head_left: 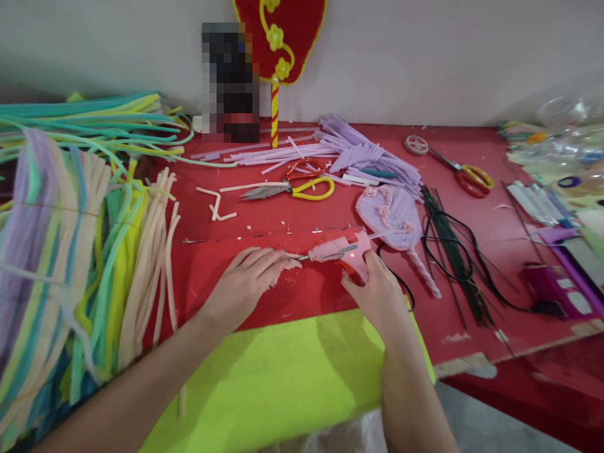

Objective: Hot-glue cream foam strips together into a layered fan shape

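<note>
Two hands show in the head view, both over the red tabletop (221, 251). R hand (382, 292) is wrapped round the grip of a pink glue gun (329, 250), thumb near the orange trigger (348, 269); can't tell if it's squeezed. L hand (250, 270) is palm-down w/ fingers close together, tips at a small cream piece (289, 264) right by the nozzle (304, 258); underside's hidden, so can't tell if it's pinching.

Main risk, I'd say: burnt L fingertips, b/c the nozzle is just beside them & the small red light (352, 255) suggests the gun's on. A slip of the R wrist or a stray glue drip would do it. Also poss.: black cord (523, 307) loops over dark green stems (453, 264), so a tug might drag those or jerk the gun, if it's the gun's cord (join not visible).

Gun is approx. mid-table, between both hands, near a lilac fan-shaped piece (391, 217), w/ scissors (302, 190) lying beyond. Nozzle points to the person's left, tipped slightly toward the near edge; long axis runs roughly side to side, grip angling down into R palm.
</note>
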